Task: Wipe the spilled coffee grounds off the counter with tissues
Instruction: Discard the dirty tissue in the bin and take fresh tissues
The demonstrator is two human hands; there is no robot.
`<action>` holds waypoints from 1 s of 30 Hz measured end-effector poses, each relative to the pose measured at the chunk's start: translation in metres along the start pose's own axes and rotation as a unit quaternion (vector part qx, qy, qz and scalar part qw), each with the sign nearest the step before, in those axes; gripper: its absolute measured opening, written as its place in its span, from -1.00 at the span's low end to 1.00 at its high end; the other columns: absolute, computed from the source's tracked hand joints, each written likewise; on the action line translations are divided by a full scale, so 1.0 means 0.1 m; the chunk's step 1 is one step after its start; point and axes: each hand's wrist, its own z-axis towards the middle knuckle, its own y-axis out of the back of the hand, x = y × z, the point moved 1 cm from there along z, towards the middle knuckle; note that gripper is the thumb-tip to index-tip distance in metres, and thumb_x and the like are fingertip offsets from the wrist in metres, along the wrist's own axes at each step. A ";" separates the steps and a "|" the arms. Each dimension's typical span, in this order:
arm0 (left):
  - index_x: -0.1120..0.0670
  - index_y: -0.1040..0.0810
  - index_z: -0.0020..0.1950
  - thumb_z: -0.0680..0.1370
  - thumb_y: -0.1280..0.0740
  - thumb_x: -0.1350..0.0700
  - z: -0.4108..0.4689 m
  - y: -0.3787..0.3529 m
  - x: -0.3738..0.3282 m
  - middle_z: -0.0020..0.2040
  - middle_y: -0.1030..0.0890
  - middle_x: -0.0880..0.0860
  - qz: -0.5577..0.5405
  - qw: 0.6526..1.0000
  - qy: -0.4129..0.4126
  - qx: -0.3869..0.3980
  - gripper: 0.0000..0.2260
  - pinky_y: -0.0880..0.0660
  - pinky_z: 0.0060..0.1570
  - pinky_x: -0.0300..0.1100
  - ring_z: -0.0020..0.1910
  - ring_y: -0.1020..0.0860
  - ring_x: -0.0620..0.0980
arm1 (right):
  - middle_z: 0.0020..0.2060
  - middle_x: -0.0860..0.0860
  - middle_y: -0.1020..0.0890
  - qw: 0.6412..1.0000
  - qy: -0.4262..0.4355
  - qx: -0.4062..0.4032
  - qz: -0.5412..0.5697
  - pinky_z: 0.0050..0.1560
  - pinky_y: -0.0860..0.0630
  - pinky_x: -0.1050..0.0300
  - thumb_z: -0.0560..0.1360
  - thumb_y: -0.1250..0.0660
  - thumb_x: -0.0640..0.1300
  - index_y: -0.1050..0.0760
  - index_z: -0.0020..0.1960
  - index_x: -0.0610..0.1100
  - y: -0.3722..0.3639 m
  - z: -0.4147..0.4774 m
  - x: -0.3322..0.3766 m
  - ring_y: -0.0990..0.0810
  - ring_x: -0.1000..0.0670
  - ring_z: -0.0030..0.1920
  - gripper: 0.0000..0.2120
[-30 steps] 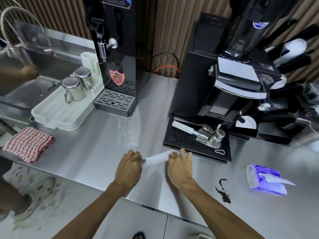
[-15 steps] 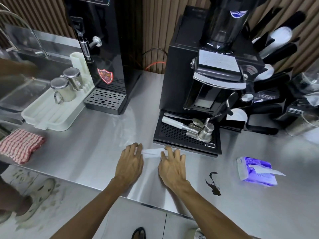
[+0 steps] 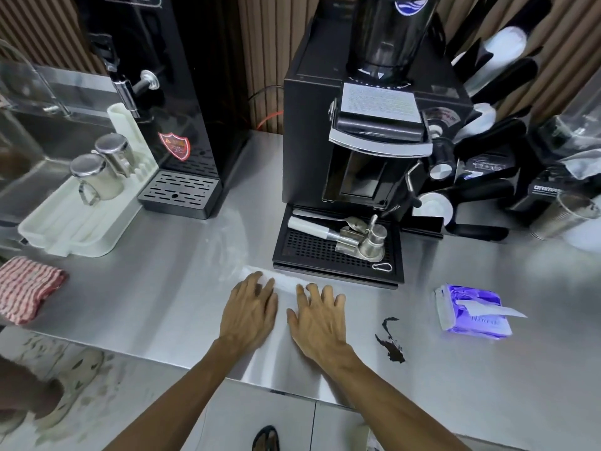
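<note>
Coffee grounds (image 3: 392, 345) lay as a dark smear near the front edge of the steel counter (image 3: 162, 288), to the right of the right hand (image 3: 320, 323) and not touching it. Both hands rested palm down side by side, the left hand (image 3: 250, 314) slightly blurred. Their fingers were spread and fairly straight, pressing flat on a white tissue (image 3: 286, 286) laid out on the counter and gripping nothing. Farther right, beyond the smear, sat a purple tissue pack (image 3: 471, 310) with one sheet poking out. At the far left a red checked cloth (image 3: 26, 288) lay by the counter edge. Just past the fingertips stood the black drip tray (image 3: 338, 255) of the coffee grinder (image 3: 374, 125), holding metal tools. Back left, a white tray (image 3: 74, 229) carried two steel cups (image 3: 94, 177) beside a black water boiler (image 3: 169, 109).
</note>
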 end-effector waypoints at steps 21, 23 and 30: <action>0.14 -0.47 0.36 0.58 -0.10 0.02 0.17 -0.03 -0.05 0.34 -0.52 0.03 0.029 0.997 -0.037 0.062 -0.59 -0.27 0.37 -0.03 0.41 -0.37 0.03 | 0.16 -0.03 -0.52 0.998 -0.038 -0.016 0.054 -0.11 -0.20 -0.07 0.52 -0.08 0.30 -0.46 0.36 -0.11 0.00 -0.48 0.09 -0.39 -0.13 -0.08 -0.37; 0.15 -0.49 0.35 0.58 -0.10 0.04 0.18 0.00 -0.05 0.34 -0.52 0.04 0.031 0.995 -0.061 0.067 -0.59 -0.29 0.37 -0.02 0.39 -0.38 0.05 | 0.15 -0.03 -0.53 0.997 -0.044 -0.020 0.056 -0.12 -0.19 -0.07 0.52 -0.08 0.31 -0.47 0.34 -0.10 0.00 -0.50 0.09 -0.40 -0.13 -0.09 -0.38; 0.17 -0.48 0.36 0.55 -0.19 0.06 0.22 -0.02 -0.16 0.36 -0.50 0.07 0.039 0.989 -0.115 0.081 -0.59 -0.29 0.36 -0.06 0.37 -0.41 0.04 | 0.15 -0.03 -0.52 0.996 -0.064 -0.024 0.062 -0.14 -0.18 -0.06 0.52 -0.09 0.30 -0.48 0.34 -0.10 0.00 -0.63 0.07 -0.39 -0.13 -0.10 -0.39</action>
